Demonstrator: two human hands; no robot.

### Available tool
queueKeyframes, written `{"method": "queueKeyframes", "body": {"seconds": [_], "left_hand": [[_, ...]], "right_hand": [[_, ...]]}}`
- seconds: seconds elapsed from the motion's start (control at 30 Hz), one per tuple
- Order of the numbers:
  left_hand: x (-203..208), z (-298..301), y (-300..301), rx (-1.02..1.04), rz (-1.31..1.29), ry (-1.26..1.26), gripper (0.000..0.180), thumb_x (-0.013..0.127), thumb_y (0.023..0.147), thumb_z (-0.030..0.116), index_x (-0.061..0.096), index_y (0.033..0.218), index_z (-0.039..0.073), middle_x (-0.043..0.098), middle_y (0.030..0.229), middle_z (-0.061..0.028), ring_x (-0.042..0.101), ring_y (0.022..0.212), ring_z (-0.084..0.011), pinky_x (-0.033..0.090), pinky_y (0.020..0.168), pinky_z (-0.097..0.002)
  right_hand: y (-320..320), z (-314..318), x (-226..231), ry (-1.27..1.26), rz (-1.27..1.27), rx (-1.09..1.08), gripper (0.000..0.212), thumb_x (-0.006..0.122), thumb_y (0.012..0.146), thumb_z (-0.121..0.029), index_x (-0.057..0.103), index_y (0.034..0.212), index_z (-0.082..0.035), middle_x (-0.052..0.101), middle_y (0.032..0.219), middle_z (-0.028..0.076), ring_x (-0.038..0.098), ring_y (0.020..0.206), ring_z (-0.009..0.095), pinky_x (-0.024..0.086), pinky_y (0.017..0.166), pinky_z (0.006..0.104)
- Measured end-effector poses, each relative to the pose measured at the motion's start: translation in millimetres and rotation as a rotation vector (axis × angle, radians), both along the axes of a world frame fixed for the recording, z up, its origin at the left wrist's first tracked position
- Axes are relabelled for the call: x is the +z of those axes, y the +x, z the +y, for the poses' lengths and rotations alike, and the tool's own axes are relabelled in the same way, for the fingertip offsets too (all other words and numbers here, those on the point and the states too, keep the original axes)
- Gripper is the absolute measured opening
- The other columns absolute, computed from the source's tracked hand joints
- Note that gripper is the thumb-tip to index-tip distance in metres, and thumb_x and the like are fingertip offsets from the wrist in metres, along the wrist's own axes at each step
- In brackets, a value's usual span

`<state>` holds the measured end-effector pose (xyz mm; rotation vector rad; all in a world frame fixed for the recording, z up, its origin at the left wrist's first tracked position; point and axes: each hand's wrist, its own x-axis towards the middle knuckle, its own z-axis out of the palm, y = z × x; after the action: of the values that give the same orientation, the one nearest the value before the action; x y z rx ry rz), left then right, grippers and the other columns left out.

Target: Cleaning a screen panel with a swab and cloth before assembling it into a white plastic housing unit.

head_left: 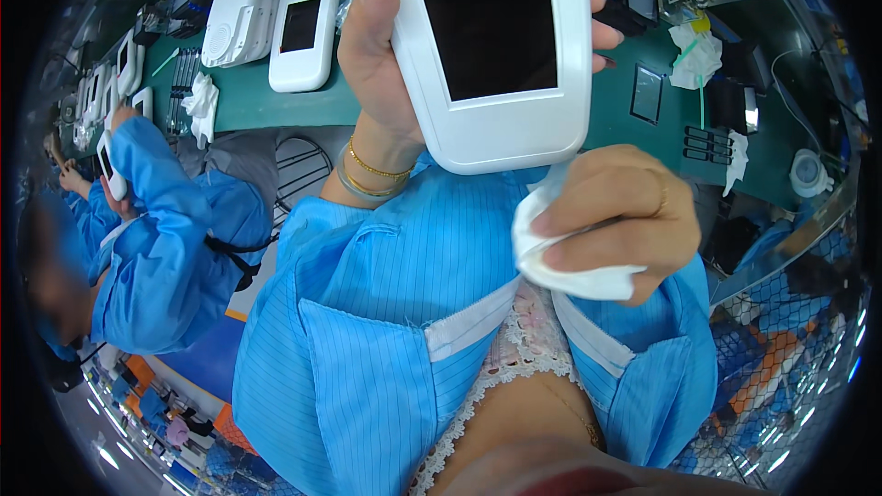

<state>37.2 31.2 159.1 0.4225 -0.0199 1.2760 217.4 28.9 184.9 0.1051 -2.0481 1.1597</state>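
Observation:
My left hand (378,69) is wrapped around a white handheld device (510,133) with a large dark screen, its thumb on the left edge and fingertips showing past the right edge. The device is raised in front of my chest, screen facing me. Just below its lower right corner, my right hand (634,211) pinches a crumpled white wiping cloth (542,234). Between the cloth and the device's lower corner the gap is too small to judge.
On the green workbench (276,115) to the left lie a similar white device (305,73) and a stack of white housings (241,18). A loose dark-framed screen panel (647,94), crumpled tissue (696,60) and black strips (707,142) lie right. A co-worker in blue (170,239) sits left.

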Motion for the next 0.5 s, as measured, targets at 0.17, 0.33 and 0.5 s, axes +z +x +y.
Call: {"method": "queueKeyframes", "body": {"seconds": [0.17,0.33,0.5], "left_hand": [[-10.3,5.6,0.7,0.013,0.194,-0.172,0.103,0.040,0.080,0.077,0.027,0.145,-0.002,0.040,0.134,-0.0376,0.050,0.116,-0.0534,0.044,0.098,-0.0602],[-36.9,7.8,-6.8,-0.045,0.046,-0.061,0.105,0.036,0.081,0.078,0.023,0.145,-0.004,0.036,0.135,-0.0397,0.048,0.118,-0.0540,0.048,0.094,-0.0588],[-36.6,10.0,-1.5,-0.048,0.119,-0.059,0.105,0.037,0.081,0.078,0.024,0.145,-0.004,0.036,0.135,-0.0394,0.048,0.118,-0.0539,0.050,0.092,-0.0584]], "right_hand": [[64.8,-3.2,-10.1,0.021,-0.123,-0.751,0.020,0.065,0.066,0.000,0.066,0.085,0.003,0.064,0.090,0.018,0.062,0.073,0.025,0.047,0.064,0.0303],[120.2,29.6,-67.7,0.328,-0.545,-1.385,0.015,0.060,0.072,0.002,0.065,0.086,-0.002,0.065,0.090,0.011,0.063,0.081,0.026,0.048,0.073,0.0326],[150.0,35.5,-89.9,0.259,-0.605,-1.520,0.015,0.061,0.073,0.002,0.066,0.086,-0.002,0.065,0.091,0.010,0.063,0.083,0.026,0.048,0.073,0.0331]]}}
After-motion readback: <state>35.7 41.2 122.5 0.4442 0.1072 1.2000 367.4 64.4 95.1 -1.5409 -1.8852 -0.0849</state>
